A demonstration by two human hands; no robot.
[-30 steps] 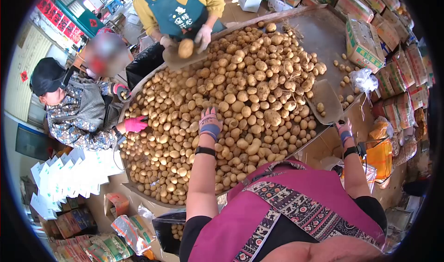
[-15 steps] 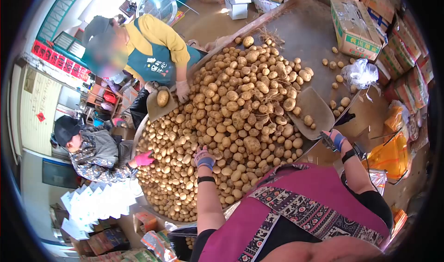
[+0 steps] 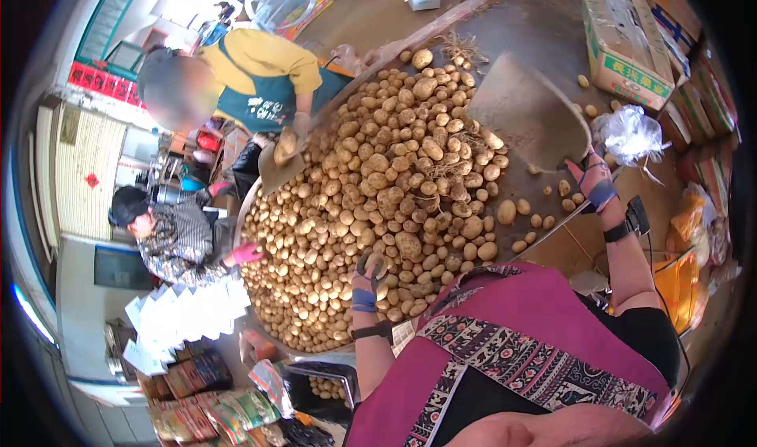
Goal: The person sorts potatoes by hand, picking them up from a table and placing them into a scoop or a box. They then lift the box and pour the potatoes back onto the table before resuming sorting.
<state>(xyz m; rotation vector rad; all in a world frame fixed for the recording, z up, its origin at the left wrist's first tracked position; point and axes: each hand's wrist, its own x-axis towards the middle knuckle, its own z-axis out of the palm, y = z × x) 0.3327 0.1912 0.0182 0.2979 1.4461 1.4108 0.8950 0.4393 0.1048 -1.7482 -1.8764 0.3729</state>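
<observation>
currently the right hand [image 3: 593, 183] grips the scoop [image 3: 530, 112] by its rim, right of the potato pile [image 3: 394, 175]; the left hand [image 3: 366, 283], on the pile's near side, is curled round a potato [image 3: 377, 265]; a carton [image 3: 628, 48] and a bag [image 3: 631, 134] sit farther right of the pile

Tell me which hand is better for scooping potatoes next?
Probably the right hand: it holds the scoop, which is beside the main heap of potatoes. The left hand is at the potatoes, away from the scoop.
</observation>
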